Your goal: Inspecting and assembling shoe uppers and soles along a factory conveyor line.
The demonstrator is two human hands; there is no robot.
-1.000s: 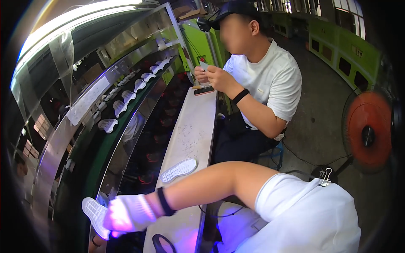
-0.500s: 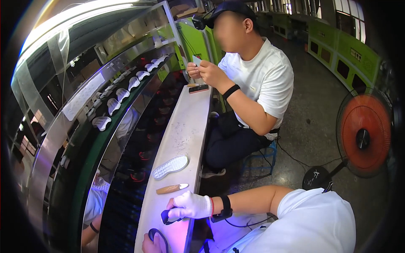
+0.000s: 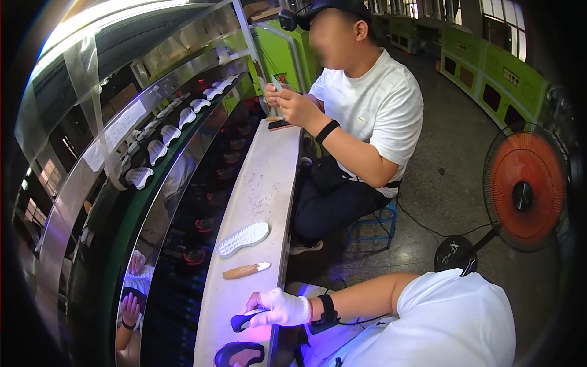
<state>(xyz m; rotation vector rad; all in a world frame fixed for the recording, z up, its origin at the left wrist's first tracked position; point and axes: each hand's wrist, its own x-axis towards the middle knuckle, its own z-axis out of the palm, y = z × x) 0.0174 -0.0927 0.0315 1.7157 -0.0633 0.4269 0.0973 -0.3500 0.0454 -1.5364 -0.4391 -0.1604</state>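
Note:
My right hand (image 3: 278,309), in a white knitted glove, grips a small dark blue piece (image 3: 243,322) over the bench (image 3: 211,318); its exact kind is hard to make out. Close to the lower edge is a dark shoe upper (image 3: 227,353) with a rounded opening. My left hand holds it but is almost wholly hidden or cut off. A reflected hand (image 3: 129,306) shows in the shiny panel, fingers wrapped on something dark. Beyond my right hand lies a brush with a wooden handle and white tip (image 3: 246,271). Farther up is a white shoe sole (image 3: 243,239).
Left of the bench runs a green conveyor (image 3: 131,214) carrying several white shoe parts (image 3: 157,151). A co-worker (image 3: 373,110) sits at the far end, holding a small pale piece near a phone (image 3: 280,125). A red fan (image 3: 523,196) stands at right.
The dark upper near the lower edge has turned and moved slightly right, showing more of its opening. My left hand has slipped mostly from sight. My right hand still grips the dark piece.

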